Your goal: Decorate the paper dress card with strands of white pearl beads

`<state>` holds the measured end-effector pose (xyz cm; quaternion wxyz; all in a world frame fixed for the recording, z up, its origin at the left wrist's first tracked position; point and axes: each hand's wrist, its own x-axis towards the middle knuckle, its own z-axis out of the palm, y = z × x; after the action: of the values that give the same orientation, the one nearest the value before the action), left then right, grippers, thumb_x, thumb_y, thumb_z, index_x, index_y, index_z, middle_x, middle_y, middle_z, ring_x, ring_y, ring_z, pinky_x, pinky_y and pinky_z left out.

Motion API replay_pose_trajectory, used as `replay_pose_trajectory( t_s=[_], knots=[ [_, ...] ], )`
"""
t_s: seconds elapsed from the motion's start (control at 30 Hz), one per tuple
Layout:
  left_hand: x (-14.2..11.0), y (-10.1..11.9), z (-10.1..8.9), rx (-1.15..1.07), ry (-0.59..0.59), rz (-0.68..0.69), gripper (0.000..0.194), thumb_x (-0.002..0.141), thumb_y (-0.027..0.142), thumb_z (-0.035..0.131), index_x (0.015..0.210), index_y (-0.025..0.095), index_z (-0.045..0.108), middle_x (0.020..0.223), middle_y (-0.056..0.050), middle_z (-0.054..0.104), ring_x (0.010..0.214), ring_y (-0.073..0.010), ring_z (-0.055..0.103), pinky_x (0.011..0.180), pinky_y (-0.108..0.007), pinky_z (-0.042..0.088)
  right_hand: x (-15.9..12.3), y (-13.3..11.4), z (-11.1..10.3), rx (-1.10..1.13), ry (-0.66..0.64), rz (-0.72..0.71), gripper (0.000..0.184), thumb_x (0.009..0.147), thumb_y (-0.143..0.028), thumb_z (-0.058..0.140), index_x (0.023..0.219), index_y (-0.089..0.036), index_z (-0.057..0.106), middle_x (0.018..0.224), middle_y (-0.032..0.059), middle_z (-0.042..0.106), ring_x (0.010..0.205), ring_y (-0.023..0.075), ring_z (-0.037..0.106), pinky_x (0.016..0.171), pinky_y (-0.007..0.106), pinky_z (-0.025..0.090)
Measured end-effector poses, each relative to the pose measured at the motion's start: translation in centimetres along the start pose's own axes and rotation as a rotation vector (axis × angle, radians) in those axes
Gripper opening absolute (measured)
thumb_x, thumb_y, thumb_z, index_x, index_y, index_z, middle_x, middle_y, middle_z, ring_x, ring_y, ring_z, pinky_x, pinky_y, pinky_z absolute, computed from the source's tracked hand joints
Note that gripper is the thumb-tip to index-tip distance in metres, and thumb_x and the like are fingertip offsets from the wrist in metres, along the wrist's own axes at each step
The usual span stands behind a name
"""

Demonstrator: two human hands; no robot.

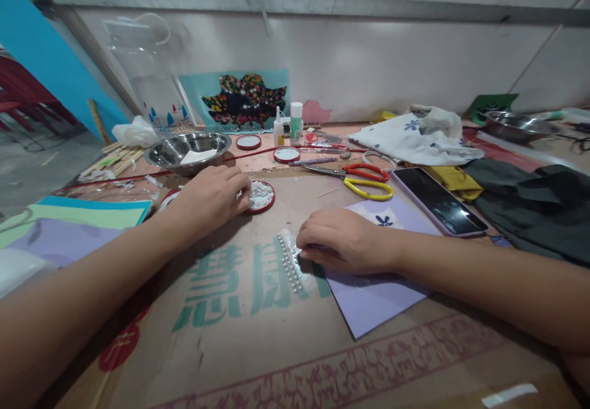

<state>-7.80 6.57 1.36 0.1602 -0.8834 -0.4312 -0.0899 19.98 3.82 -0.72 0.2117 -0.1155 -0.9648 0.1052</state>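
My left hand reaches in from the left, its fingers curled together at the left edge of a round red-rimmed dish of white bits. Its fingertips are partly hidden, so what they pinch cannot be made out. On the other side, my right hand has closed fingers at a clear sheet with rows of pearl beads, which lies on the cardboard. Under that hand and forearm is a purple card, with a white fabric piece bearing a dark blue flower on it.
Scissors with red and yellow handles lie beyond my right hand, beside a phone. A metal bowl, water bottle, glue stick and small glue bottle stand behind. Patterned white cloth lies back right.
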Motion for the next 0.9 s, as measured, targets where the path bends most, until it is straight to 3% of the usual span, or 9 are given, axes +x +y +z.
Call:
replay_pose_trajectory(
  t_s=[0.27, 0.53, 0.63, 0.73, 0.9],
  knots=[
    [-0.6, 0.8, -0.9, -0.169, 0.069, -0.136, 0.022, 0.096, 0.033, 0.049, 0.087, 0.020, 0.065, 0.084, -0.006, 0.070, 0.080, -0.0222, 0.064, 0.071, -0.032, 0.044, 0.1, 0.0, 0.0, -0.035, 0.040, -0.061, 0.017, 0.100, -0.022, 0.049, 0.094, -0.013, 0.063, 0.083, 0.0077, 0.069, 0.074, 0.0166, 0.057, 0.068, 0.027, 0.043],
    [-0.8, 0.7, -0.5, -0.207, 0.093, -0.036, 0.029, 0.095, 0.026, 0.049, 0.110, 0.019, 0.072, 0.105, -0.010, 0.075, 0.092, -0.0260, 0.067, 0.080, -0.036, 0.049, 0.2, 0.0, -0.1, -0.053, 0.048, -0.076, 0.021, 0.101, -0.021, 0.046, 0.093, -0.014, 0.063, 0.083, 0.0081, 0.070, 0.074, 0.0166, 0.058, 0.069, 0.028, 0.044],
    [-0.6, 1.4, -1.1, -0.270, 0.119, -0.143, 0.029, 0.092, 0.026, 0.051, 0.111, 0.020, 0.072, 0.102, -0.009, 0.076, 0.091, -0.0262, 0.068, 0.079, -0.036, 0.050, 0.1, -0.1, -0.1, -0.045, 0.080, -0.075, 0.020, 0.100, -0.020, 0.046, 0.093, -0.014, 0.063, 0.083, 0.0076, 0.070, 0.073, 0.0163, 0.058, 0.069, 0.028, 0.045],
    [-0.3, 2.8, -1.9, -0.542, 0.142, -0.301, 0.026, 0.093, 0.032, 0.052, 0.108, 0.021, 0.070, 0.099, -0.007, 0.076, 0.084, -0.0223, 0.068, 0.075, -0.034, 0.051, 0.1, -0.1, -0.2, -0.010, 0.151, -0.045, 0.017, 0.099, -0.021, 0.050, 0.091, -0.015, 0.063, 0.082, 0.0066, 0.070, 0.073, 0.0155, 0.059, 0.068, 0.027, 0.046],
    [-0.5, 6.3, -2.1, -1.130, 0.045, -0.489, 0.032, 0.082, 0.042, 0.071, 0.104, 0.020, 0.067, 0.087, -0.004, 0.075, 0.075, -0.0197, 0.069, 0.068, -0.032, 0.053, 0.1, -0.2, 0.0, 0.132, 0.361, 0.147, 0.009, 0.096, -0.022, 0.058, 0.100, -0.016, 0.063, 0.084, 0.0033, 0.070, 0.070, 0.0123, 0.062, 0.066, 0.024, 0.050]
  ],
)
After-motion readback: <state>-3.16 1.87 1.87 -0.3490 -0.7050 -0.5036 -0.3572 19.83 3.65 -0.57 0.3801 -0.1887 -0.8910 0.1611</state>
